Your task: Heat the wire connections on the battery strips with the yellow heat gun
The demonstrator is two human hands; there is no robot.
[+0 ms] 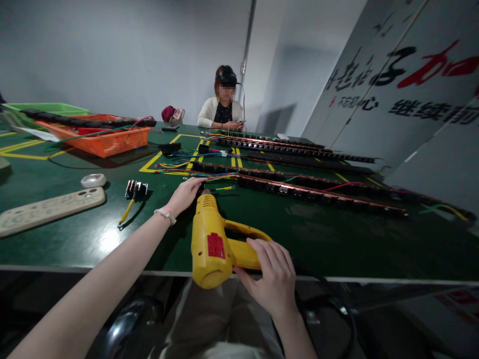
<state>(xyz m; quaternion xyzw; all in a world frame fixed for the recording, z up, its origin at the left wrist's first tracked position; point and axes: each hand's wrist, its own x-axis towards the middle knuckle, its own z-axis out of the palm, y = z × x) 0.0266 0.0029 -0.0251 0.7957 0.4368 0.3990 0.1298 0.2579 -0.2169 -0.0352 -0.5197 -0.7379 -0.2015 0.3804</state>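
A yellow heat gun (211, 244) with a red label is gripped at its handle by my right hand (271, 269). Its nozzle points away from me over the green table. Beside the nozzle, my left hand (185, 194) has its fingers closed on a small dark part, mostly hidden by the hand and the gun. A short yellow lead (223, 188) with a ring terminal sticks out to the right of that part. On the table left of my left arm lies a small connector block (136, 189) with a yellow lead of its own.
Long black strips with copper bars (314, 188) and coloured wires lie across the table (262, 234). At the left are a phone (52, 209), a white earbud case (93, 180), an orange basket (116, 142) and a green basket (48, 107). Opposite sits a person (222, 109).
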